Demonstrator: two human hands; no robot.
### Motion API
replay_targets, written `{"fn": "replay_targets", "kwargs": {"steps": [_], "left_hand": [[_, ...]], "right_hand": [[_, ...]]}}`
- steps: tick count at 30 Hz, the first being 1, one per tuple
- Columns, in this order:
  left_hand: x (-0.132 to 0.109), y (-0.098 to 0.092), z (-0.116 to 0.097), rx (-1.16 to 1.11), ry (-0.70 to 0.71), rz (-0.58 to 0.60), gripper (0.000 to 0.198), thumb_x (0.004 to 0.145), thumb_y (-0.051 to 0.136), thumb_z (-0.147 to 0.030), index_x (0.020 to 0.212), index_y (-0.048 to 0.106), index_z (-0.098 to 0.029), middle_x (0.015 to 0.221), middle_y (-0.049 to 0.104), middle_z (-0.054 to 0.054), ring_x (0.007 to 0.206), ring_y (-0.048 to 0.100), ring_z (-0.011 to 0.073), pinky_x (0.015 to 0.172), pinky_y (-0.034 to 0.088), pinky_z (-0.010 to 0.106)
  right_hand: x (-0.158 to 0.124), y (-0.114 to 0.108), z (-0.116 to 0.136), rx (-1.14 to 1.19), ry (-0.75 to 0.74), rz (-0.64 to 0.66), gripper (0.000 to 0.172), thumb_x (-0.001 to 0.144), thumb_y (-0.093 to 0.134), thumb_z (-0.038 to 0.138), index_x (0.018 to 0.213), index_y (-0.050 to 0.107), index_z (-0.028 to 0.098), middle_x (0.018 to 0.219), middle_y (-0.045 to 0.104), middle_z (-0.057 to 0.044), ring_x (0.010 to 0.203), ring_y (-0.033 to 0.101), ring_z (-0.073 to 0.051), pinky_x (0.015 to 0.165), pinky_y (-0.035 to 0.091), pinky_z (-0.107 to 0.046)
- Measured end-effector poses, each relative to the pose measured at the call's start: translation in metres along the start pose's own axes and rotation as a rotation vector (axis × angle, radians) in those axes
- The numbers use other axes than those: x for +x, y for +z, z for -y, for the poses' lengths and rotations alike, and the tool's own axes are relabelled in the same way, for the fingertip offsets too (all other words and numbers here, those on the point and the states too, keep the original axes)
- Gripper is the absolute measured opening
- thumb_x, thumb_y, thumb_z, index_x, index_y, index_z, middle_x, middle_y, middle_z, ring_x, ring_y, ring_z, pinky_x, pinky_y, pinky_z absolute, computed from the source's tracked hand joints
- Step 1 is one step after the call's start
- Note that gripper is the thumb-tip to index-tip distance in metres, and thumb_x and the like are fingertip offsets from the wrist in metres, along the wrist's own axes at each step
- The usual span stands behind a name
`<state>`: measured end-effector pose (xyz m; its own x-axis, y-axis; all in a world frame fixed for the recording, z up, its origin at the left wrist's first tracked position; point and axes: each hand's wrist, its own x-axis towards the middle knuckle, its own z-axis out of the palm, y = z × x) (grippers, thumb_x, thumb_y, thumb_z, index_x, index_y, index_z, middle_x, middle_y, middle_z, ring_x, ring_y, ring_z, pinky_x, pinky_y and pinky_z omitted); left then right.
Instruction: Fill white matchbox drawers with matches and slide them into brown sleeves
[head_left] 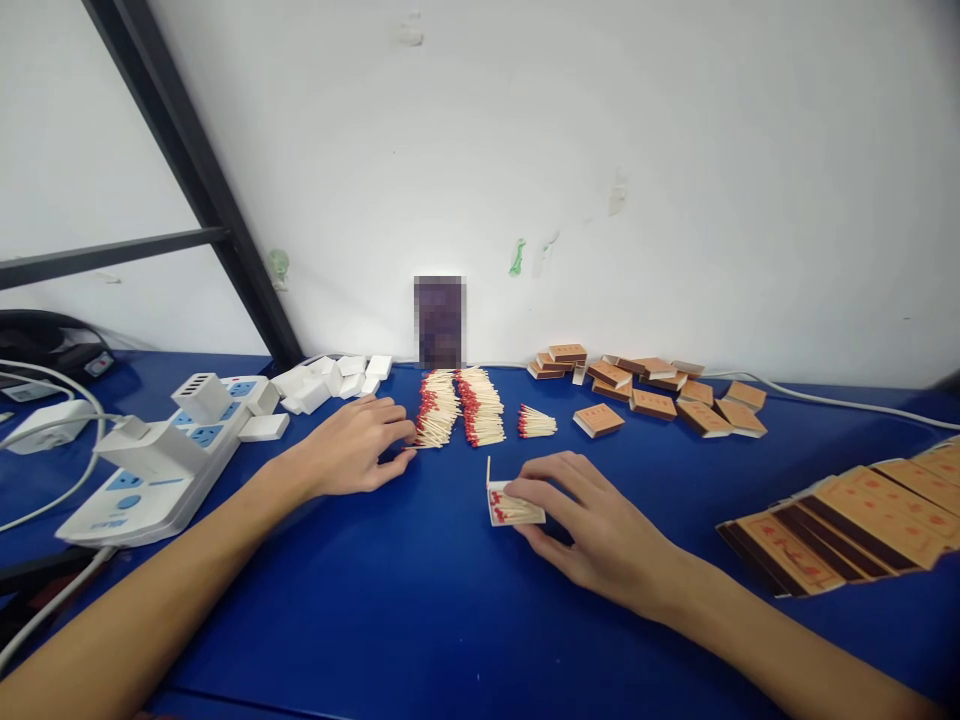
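Observation:
My right hand grips a small white matchbox tray by its right end, with its fingers closed around it. Red-tipped matches lie inside the tray, and a single match stands up at its back left corner. My left hand rests at the left side of two long rows of matches, the left row and the right row. Its thumb and index finger pinch the end of a match at the front of the left row. A smaller bunch of matches lies to the right.
Several white trays are heaped at the back left, beside a power strip with plugs and cables. Closed matchboxes lie scattered at the back right. Flat matchbox sleeves overlap at the right edge. A wall stands behind.

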<state>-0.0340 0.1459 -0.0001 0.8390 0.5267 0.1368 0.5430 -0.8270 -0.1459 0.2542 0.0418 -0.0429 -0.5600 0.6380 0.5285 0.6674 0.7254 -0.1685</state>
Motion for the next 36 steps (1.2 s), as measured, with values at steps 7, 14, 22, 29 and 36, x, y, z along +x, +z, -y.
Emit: {"fn": "replay_targets", "kwargs": {"steps": [7, 14, 22, 29, 36], "left_hand": [[0.0, 0.0, -0.002, -0.014, 0.008, 0.01, 0.022, 0.092, 0.048, -0.03, 0.087, 0.064, -0.018, 0.081, 0.06, 0.005, 0.076, 0.055, 0.0194, 0.076, 0.04, 0.034], [-0.001, -0.002, -0.013, -0.04, 0.072, -0.037, 0.022, 0.094, 0.046, -0.029, 0.089, 0.063, -0.017, 0.078, 0.06, 0.003, 0.075, 0.053, 0.0182, 0.076, 0.039, 0.034], [0.0, -0.001, -0.02, -0.131, 0.08, -0.099, 0.022, 0.093, 0.046, -0.03, 0.092, 0.064, -0.018, 0.082, 0.062, 0.003, 0.077, 0.053, 0.0181, 0.077, 0.04, 0.034], [0.007, 0.001, -0.074, -0.365, 0.043, -0.134, 0.051, 0.084, 0.059, -0.049, 0.125, 0.053, -0.018, 0.104, 0.063, 0.006, 0.096, 0.055, 0.0234, 0.089, 0.04, 0.04], [0.007, 0.004, -0.082, -0.436, 0.016, -0.078, 0.042, 0.087, 0.058, -0.04, 0.124, 0.053, -0.021, 0.105, 0.063, 0.004, 0.099, 0.054, 0.0229, 0.089, 0.039, 0.039]], "right_hand": [[-0.003, 0.005, -0.003, 0.004, 0.007, -0.018, 0.013, 0.091, 0.056, 0.021, 0.104, 0.057, 0.018, 0.102, 0.06, -0.01, 0.089, 0.059, -0.022, 0.074, 0.054, -0.036], [-0.003, 0.006, -0.003, -0.031, -0.018, -0.011, 0.012, 0.094, 0.053, 0.023, 0.103, 0.059, 0.017, 0.105, 0.059, -0.012, 0.092, 0.059, -0.021, 0.075, 0.056, -0.035], [-0.003, 0.006, 0.008, 0.052, 0.006, 0.009, 0.008, 0.093, 0.053, 0.017, 0.097, 0.06, 0.018, 0.107, 0.056, -0.011, 0.096, 0.056, -0.02, 0.081, 0.054, -0.035], [-0.002, 0.015, 0.011, 0.123, 0.031, -0.034, 0.008, 0.091, 0.058, 0.021, 0.098, 0.06, 0.018, 0.102, 0.059, -0.01, 0.089, 0.058, -0.02, 0.073, 0.056, -0.034], [0.0, 0.02, 0.017, 0.212, 0.1, -0.06, 0.007, 0.088, 0.06, 0.017, 0.095, 0.062, 0.019, 0.106, 0.059, -0.009, 0.096, 0.059, -0.02, 0.079, 0.056, -0.033]]}}
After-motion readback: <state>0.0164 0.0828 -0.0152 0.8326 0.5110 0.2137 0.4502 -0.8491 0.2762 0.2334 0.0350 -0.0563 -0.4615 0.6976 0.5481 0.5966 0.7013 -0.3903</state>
